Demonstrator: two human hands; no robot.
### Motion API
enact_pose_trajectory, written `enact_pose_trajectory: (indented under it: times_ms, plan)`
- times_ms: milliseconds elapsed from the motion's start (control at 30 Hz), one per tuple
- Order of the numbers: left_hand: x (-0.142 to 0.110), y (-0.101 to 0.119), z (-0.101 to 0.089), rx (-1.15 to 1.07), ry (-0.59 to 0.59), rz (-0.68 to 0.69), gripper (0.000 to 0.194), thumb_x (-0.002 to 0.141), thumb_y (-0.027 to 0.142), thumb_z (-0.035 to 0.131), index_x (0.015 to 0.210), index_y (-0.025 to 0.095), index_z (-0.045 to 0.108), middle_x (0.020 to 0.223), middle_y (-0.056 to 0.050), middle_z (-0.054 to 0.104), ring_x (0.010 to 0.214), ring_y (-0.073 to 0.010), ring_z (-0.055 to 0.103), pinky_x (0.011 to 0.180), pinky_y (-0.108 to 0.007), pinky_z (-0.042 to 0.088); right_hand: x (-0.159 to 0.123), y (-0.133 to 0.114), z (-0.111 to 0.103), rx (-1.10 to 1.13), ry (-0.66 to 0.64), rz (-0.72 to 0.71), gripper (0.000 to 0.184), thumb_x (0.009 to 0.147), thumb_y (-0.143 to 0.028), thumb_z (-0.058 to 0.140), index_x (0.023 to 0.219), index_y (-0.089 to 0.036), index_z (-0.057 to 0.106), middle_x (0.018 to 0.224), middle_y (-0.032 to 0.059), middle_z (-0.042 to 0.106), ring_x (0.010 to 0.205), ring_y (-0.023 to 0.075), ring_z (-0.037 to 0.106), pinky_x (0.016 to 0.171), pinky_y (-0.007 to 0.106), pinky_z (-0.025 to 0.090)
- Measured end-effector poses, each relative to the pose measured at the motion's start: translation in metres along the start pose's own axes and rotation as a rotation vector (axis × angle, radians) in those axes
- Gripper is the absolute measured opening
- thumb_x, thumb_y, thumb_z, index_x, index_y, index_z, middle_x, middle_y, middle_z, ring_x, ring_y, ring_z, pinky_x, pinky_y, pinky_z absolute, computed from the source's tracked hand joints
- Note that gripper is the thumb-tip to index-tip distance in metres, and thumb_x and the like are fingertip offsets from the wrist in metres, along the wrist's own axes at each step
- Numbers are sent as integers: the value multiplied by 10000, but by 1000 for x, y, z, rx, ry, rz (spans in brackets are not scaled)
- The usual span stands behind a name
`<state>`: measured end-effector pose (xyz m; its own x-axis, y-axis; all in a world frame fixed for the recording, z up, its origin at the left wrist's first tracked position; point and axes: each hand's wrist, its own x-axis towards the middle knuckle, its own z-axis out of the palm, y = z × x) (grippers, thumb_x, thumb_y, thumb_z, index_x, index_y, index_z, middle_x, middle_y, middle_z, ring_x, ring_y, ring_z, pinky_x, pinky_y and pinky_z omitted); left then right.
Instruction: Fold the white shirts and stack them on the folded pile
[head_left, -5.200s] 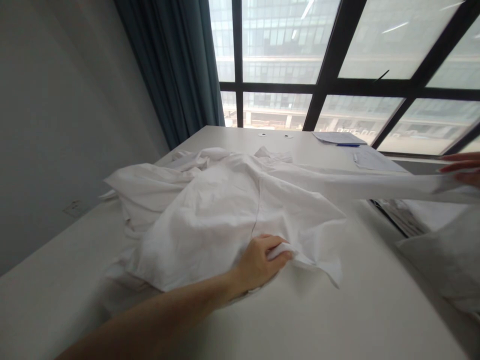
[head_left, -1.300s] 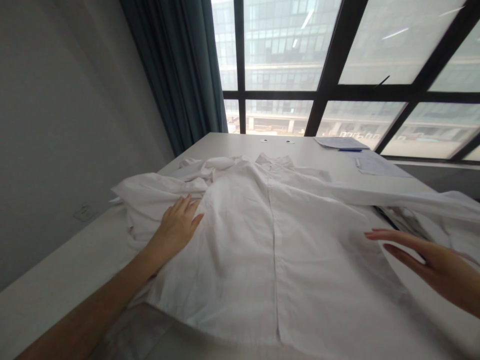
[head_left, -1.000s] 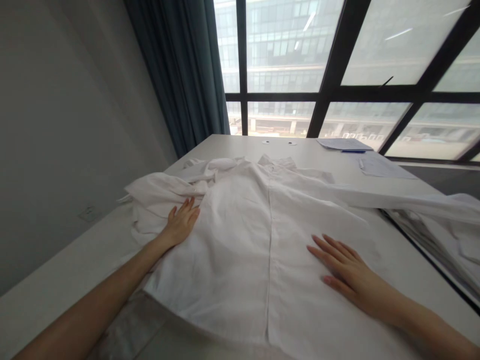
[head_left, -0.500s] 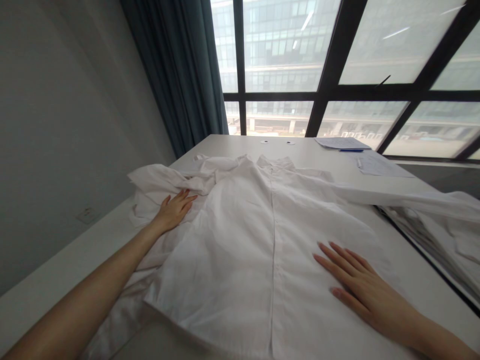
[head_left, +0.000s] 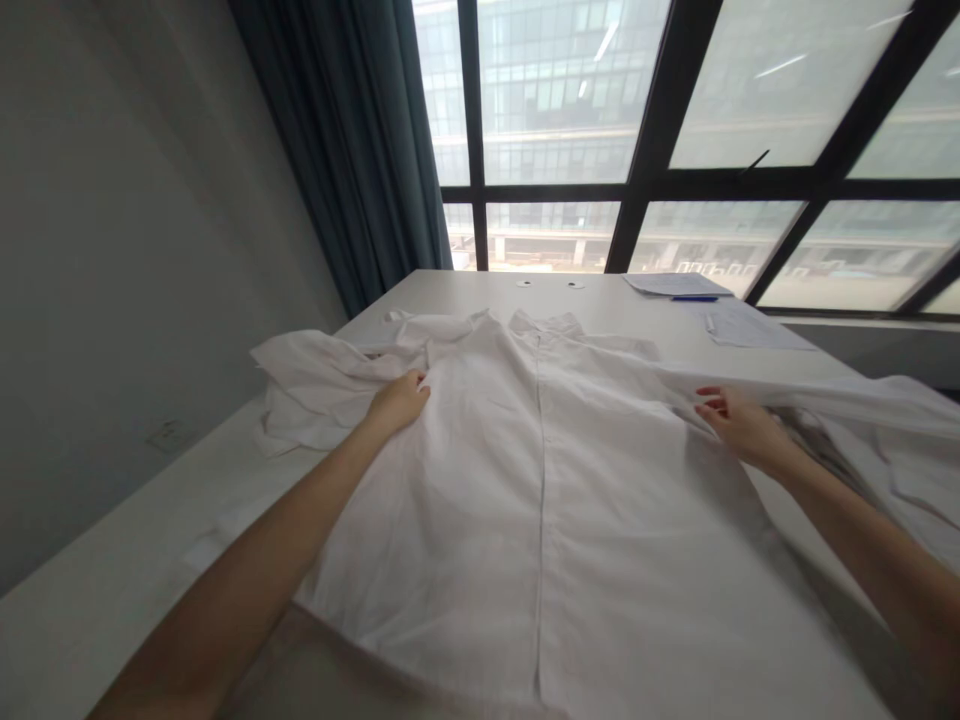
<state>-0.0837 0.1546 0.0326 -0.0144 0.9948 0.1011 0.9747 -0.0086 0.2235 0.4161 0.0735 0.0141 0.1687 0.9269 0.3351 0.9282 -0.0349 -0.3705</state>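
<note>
A white long-sleeved button shirt (head_left: 465, 520) lies spread face up on a white table (head_left: 112, 570), with its collar (head_left: 544, 325) at the far end. My left hand (head_left: 397, 402) is at the shirt's left shoulder, its fingers curled onto the cloth. My right hand (head_left: 739, 420) has the cloth gathered near the right shoulder, just under the right sleeve (head_left: 840, 398). That sleeve stretches off past the table's right edge. The left sleeve (head_left: 315, 385) lies bunched in folds beside the left hand.
Papers (head_left: 675, 285) and a blue pen (head_left: 694, 298) lie at the table's far right, with another sheet (head_left: 750, 330) nearer. A grey wall (head_left: 112, 250) with a socket (head_left: 166, 435) runs along the left. Dark curtains (head_left: 352, 150) and a large window (head_left: 555, 100) stand behind.
Both hands have slid away from me towards the shirt's shoulders, and their fingers have curled from flat onto the cloth. The shirt's left side has shifted slightly with the left hand.
</note>
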Motion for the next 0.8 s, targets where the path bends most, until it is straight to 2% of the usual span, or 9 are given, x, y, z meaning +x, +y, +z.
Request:
enact_pose_trajectory:
  times_ms: [100, 200, 333, 400, 500, 600, 700, 800]
  plan:
    - [14, 8, 10, -65, 25, -44, 420, 905, 281, 459, 1299, 148, 523, 1143, -125, 681, 1008, -227, 655, 849, -293, 484, 16, 7, 18, -43, -89, 58, 247, 802, -271, 614, 976, -98, 640, 781, 129, 714, 658, 240, 670, 611, 321, 503]
    - [19, 14, 14, -103, 52, -33, 474, 886, 194, 469, 1360, 160, 467, 1184, -116, 658, 1062, -214, 633, 891, -285, 474, 21, 2, 29, -88, -112, 49, 278, 751, -247, 660, 991, -107, 651, 798, 123, 709, 746, 257, 666, 698, 334, 503]
    - [14, 17, 16, -105, 55, 34, 480, 863, 74, 440, 1303, 223, 558, 1220, -92, 625, 1088, -194, 611, 942, -277, 447, 25, -4, 34, -128, -125, 15, 293, 769, -203, 613, 1050, -133, 659, 789, 82, 698, 717, 232, 652, 668, 310, 492]
    - [8, 16, 16, -83, 58, 44, 446, 884, 73, 400, 1249, 215, 614, 1222, -116, 601, 1049, -209, 622, 926, -299, 454, 25, -3, 34, -158, -103, -9, 333, 778, -134, 548, 1095, -137, 650, 860, 94, 699, 769, 233, 652, 708, 316, 489]
    - [-1, 13, 16, -45, 69, 42, 460, 901, 85, 356, 1266, 204, 611, 1239, -141, 563, 1013, -241, 631, 878, -328, 472, 22, -3, 32, -214, -50, -49, 414, 811, -70, 444, 1185, -133, 611, 1039, 143, 670, 906, 248, 638, 808, 351, 476]
    - [-8, 10, 16, -23, 71, 51, 466, 907, 106, 343, 1277, 207, 606, 1231, -142, 556, 990, -268, 635, 844, -358, 485, 14, -8, 28, -269, -35, -78, 424, 863, -59, 368, 1215, -126, 597, 1084, 182, 643, 918, 268, 632, 818, 395, 474]
    - [-12, 8, 18, -29, 78, 47, 468, 912, 128, 336, 1295, 195, 596, 1227, -147, 555, 977, -280, 640, 838, -377, 495, 6, -22, 23, -370, 12, -118, 421, 881, -75, 363, 1234, -111, 590, 1112, 222, 621, 968, 330, 613, 807, 457, 481]
    - [-11, 4, 19, -66, 94, 28, 482, 916, 130, 329, 1331, 180, 569, 1241, -148, 557, 1018, -265, 638, 887, -365, 489, -4, -40, 24, -426, 69, -268, 435, 877, -127, 420, 1290, -116, 554, 1235, 226, 582, 1080, 372, 571, 841, 505, 487]
